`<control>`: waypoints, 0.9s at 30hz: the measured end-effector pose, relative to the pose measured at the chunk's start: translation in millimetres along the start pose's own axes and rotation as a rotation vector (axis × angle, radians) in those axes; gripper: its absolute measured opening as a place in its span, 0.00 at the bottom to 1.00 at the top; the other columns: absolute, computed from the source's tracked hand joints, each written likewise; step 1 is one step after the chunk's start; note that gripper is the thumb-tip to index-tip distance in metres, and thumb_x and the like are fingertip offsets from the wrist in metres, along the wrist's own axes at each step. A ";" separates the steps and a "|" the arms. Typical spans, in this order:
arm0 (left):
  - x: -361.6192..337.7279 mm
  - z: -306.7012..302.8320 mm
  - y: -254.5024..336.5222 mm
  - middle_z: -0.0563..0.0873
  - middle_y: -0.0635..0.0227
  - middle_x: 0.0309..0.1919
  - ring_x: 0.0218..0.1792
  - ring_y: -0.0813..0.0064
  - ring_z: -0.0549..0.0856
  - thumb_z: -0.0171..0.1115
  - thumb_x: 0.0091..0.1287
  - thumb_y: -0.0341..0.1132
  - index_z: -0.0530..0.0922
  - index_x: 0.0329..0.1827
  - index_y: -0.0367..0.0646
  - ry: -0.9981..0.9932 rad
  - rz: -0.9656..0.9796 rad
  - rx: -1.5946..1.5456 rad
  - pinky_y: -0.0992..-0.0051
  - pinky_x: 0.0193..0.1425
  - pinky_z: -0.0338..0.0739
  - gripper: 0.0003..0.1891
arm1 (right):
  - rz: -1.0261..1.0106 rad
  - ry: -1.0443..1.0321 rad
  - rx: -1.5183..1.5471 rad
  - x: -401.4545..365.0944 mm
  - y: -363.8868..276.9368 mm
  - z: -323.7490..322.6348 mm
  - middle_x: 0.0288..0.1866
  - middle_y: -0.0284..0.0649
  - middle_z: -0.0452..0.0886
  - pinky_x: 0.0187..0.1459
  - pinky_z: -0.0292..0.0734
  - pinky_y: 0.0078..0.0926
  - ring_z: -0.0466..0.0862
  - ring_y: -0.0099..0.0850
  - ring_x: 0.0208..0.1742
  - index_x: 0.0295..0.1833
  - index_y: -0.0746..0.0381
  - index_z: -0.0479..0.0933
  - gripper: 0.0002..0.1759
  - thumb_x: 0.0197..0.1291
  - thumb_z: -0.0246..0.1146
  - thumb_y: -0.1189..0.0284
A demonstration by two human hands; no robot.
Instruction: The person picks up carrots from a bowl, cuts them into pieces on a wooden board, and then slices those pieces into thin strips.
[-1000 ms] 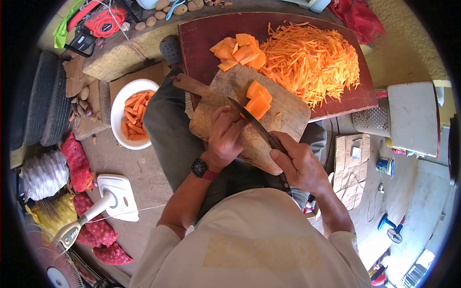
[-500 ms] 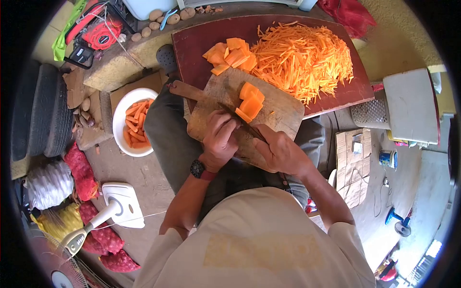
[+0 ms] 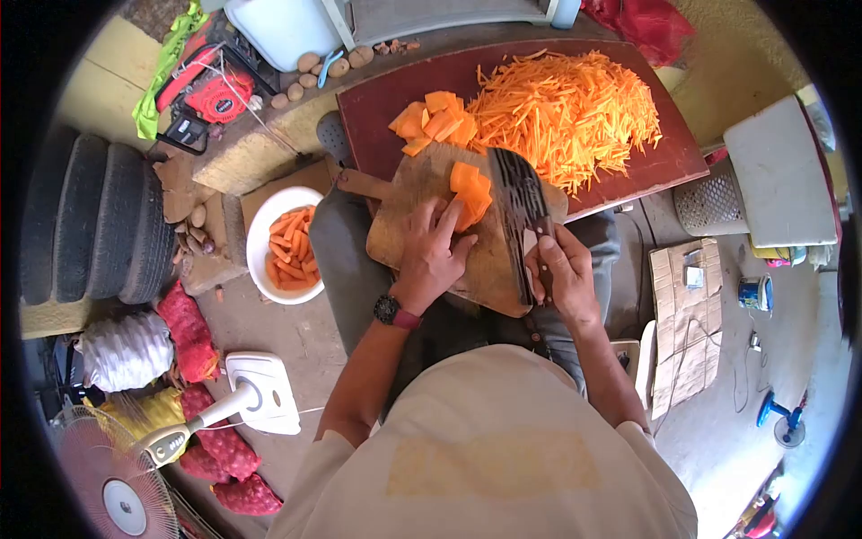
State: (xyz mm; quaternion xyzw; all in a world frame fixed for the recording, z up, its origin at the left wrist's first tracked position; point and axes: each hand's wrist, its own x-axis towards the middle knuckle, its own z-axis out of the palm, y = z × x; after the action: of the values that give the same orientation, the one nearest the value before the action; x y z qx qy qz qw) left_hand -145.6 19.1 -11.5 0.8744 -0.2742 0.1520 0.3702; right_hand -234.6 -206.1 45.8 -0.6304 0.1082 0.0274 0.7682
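Note:
A wooden cutting board (image 3: 389, 235) lies across my lap, with a small stack of orange carrot slices (image 3: 472, 190) on it. My left hand (image 3: 431, 256) rests on the board with its fingers stretched out and thumb apart, its fingertips against the near edge of the slices. In my right hand (image 3: 564, 269) is the handle of a broad, dark-bladed knife (image 3: 519, 184), its blade turned upright and away from the slices. Beyond the board, thin carrot strips (image 3: 566, 117) are heaped on a red-brown board (image 3: 368, 103), beside a pile of wider carrot slices (image 3: 434, 121).
To the left, a white bowl (image 3: 258, 242) holds peeled carrots (image 3: 292, 247). Tires (image 3: 99, 216), red mesh sacks (image 3: 189, 328), a white scale (image 3: 260, 395) and a fan (image 3: 121, 490) stand farther left. Flattened cardboard (image 3: 687, 323) lies on the right.
My right hand has swung the knife right, off the slices, and turned its blade upright. My left hand has uncurled from beside the blade and reached to the slices. The view has shifted slightly.

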 end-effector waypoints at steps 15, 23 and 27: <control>27.5 6.3 -5.5 0.77 0.47 0.70 0.67 0.40 0.77 0.68 0.79 0.33 0.63 0.87 0.42 -0.218 -0.054 0.099 0.41 0.69 0.70 0.36 | 0.286 -0.029 0.410 20.0 24.3 17.5 0.33 0.36 0.79 0.20 0.76 0.26 0.77 0.25 0.20 0.58 0.58 0.74 0.14 0.90 0.54 0.58; 64.4 18.8 -15.9 0.75 0.45 0.68 0.67 0.39 0.75 0.64 0.73 0.23 0.62 0.86 0.39 -0.192 -0.077 0.150 0.41 0.67 0.71 0.38 | 0.262 -0.087 0.435 62.2 28.2 18.5 0.33 0.38 0.81 0.21 0.76 0.29 0.77 0.26 0.21 0.56 0.58 0.74 0.15 0.90 0.55 0.56; 88.7 34.4 -37.0 0.77 0.44 0.63 0.65 0.38 0.76 0.63 0.70 0.20 0.64 0.83 0.38 -0.170 -0.021 0.211 0.42 0.67 0.73 0.37 | 0.327 -0.060 0.536 83.9 27.9 15.2 0.33 0.37 0.79 0.21 0.75 0.30 0.76 0.26 0.20 0.54 0.58 0.74 0.16 0.90 0.55 0.55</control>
State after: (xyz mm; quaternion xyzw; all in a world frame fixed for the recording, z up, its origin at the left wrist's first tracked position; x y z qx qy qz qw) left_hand -50.3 -17.3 -14.2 0.9210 -0.2780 0.1013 0.2534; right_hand -155.8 -193.5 4.9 -0.3788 0.1886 0.1398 0.8952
